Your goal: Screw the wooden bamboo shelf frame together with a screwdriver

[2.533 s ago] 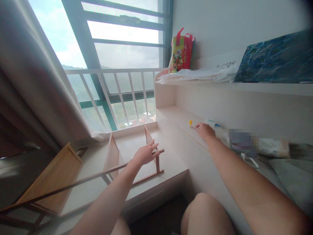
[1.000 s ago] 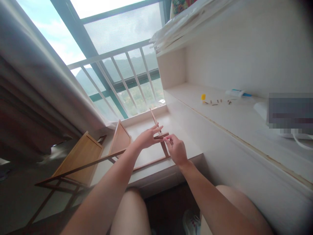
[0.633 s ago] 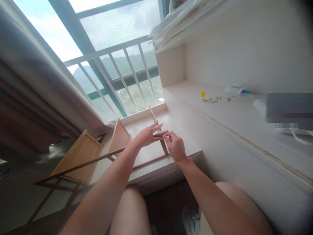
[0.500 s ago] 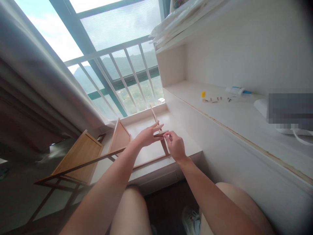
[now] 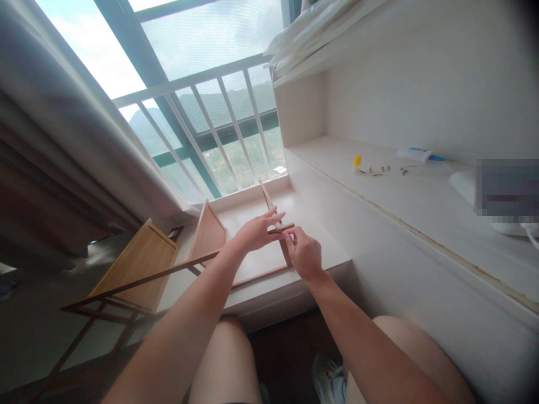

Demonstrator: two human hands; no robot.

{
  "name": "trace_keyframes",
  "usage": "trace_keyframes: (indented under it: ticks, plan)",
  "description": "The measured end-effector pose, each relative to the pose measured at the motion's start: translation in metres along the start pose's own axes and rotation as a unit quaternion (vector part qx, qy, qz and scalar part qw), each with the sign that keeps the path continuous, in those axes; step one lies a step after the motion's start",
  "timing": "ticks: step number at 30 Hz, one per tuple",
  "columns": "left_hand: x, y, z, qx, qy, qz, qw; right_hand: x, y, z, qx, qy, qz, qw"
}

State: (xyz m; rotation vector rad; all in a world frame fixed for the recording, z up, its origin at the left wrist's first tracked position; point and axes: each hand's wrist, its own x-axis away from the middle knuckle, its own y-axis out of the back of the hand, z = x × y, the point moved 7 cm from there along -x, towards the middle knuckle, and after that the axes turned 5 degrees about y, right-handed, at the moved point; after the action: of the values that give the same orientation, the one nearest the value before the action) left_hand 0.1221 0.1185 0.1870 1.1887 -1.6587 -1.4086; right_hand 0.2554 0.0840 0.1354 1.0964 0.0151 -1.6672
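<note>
In the head view, the left grip (image 5: 256, 231) clasps the end of a wooden frame (image 5: 168, 271) between thumb and fingers. The right grip (image 5: 305, 253) pinches just beside it, its contents hidden. Small screws (image 5: 383, 168) lie rightward of both, on the counter (image 5: 421, 210).

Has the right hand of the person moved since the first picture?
Yes. Judged against the white counter, the right hand has moved left, off its top, from near the yellow piece to the end of the wooden bar.
</note>
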Motion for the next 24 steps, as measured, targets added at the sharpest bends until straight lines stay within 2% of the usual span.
trace_keyframes:
  ticks: [6,14,24]
  plan:
    - [0.0006,0.0015,0.0,-0.005,0.01,0.003,1.0,-0.0013,0.0018,-0.0007,-0.005,0.006,0.001,1.0]
    - [0.0012,0.0028,-0.001,-0.027,0.014,-0.002,1.0,-0.0023,0.0001,-0.0036,-0.019,-0.028,0.01,0.999]
    - [0.0016,0.0032,-0.0006,-0.032,0.015,0.0,0.999,-0.0059,-0.0013,-0.0086,-0.099,-0.074,0.038,0.992]
